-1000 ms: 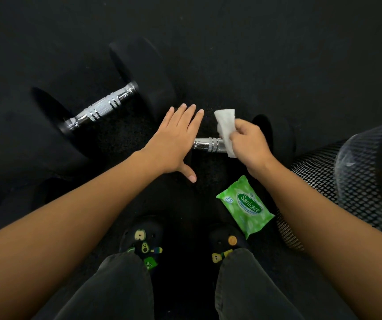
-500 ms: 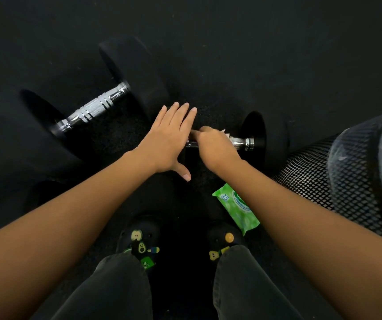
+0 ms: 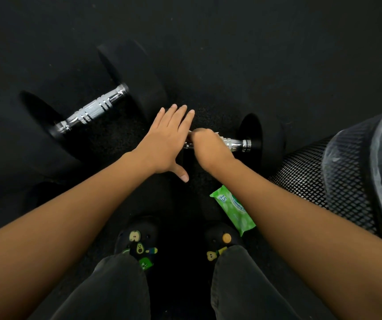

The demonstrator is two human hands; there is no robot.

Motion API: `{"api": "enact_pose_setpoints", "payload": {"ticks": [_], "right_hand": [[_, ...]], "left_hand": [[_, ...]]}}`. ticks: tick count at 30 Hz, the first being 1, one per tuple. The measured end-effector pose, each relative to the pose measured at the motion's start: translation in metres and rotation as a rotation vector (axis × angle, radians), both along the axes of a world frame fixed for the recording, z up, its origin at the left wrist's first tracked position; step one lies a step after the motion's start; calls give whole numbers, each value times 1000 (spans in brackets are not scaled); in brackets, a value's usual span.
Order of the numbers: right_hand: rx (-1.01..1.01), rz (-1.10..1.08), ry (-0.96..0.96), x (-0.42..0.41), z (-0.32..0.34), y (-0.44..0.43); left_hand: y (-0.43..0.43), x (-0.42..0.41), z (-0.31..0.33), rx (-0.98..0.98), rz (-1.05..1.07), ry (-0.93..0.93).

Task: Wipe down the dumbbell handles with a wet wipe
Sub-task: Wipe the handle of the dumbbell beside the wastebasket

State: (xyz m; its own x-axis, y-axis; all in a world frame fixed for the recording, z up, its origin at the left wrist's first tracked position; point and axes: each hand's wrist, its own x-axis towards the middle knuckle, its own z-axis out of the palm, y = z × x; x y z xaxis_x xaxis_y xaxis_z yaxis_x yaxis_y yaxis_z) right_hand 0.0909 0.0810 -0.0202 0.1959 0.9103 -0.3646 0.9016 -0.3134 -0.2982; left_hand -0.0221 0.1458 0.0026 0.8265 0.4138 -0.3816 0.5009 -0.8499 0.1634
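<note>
A big dumbbell [image 3: 93, 109] is lying on the dark floor [image 3: 254, 54] at the left, untouched. The left hand [image 3: 164, 144] is resting flat, fingers straight and together, thumb spread, gripping nothing. Just beside it, the right hand [image 3: 208, 146] is curling closed around the handle [image 3: 236, 143] of a smaller dumbbell [image 3: 266, 139], a white wipe [image 3: 217, 134] peeking out underneath. A green wipe pack [image 3: 231, 210] is lying nearer the feet, and a mesh bin [image 3: 323, 172] is standing far right.

Bare floor [image 3: 277, 54] lies open beyond the hands; a mesh bin [image 3: 319, 176] crowds the right; a wipes pack [image 3: 233, 209] lies below.
</note>
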Motion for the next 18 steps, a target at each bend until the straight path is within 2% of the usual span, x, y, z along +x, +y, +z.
{"api": "enact_pose_setpoints", "payload": {"ticks": [4,7,14,18], "right_hand": [[51,58,51,-2,-7,-21],[13,129,81,12,-1,-37],[44,8,65,7,-2,-21],[42,56,101,2,-5,-18]], "left_hand": [[1,-1,0,5,-1,0],[0,-1,0,13,-11,-6],[1,-1,0,13,-7,-13],[2,0,0,4,-4,-11]]}}
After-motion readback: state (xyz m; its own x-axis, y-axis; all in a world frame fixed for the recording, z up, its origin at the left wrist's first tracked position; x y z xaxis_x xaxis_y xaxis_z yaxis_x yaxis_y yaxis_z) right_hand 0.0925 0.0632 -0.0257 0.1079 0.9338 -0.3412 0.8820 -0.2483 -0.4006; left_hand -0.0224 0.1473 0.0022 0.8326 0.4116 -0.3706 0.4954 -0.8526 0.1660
